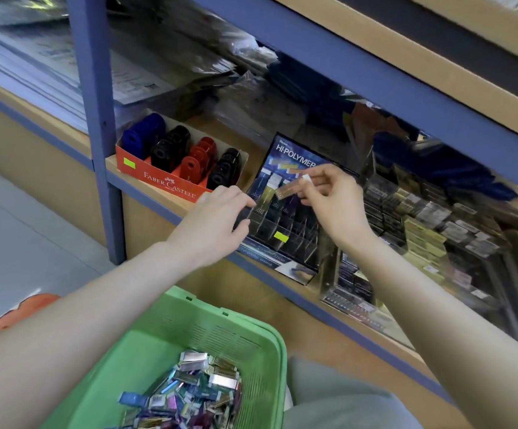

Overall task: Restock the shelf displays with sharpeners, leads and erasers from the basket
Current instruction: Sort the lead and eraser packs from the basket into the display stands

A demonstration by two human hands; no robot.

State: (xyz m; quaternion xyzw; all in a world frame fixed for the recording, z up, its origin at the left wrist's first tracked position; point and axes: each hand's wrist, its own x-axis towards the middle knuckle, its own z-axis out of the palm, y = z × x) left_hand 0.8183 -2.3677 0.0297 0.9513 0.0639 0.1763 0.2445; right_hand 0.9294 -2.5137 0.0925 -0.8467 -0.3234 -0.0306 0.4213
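My right hand (333,201) pinches a slim orange lead case (291,188) with a white cap, held tilted above the Hi-Polymer lead display (285,218) on the shelf. My left hand (220,218) rests on the display's left front, fingers curled around the edge of a clear slot. A dark lead case seems to lie under those fingers. Below, a green basket (220,323) holds several small packs of leads and erasers (195,394). To the left on the shelf stands an orange Faber-Castell box (165,181) with blue, black and red sharpeners.
A blue shelf post (96,119) rises left of the sharpener box. Stacked eraser boxes (422,224) and another clear display (353,286) fill the shelf to the right. Plastic-wrapped paper goods lie behind. Grey floor is on the left.
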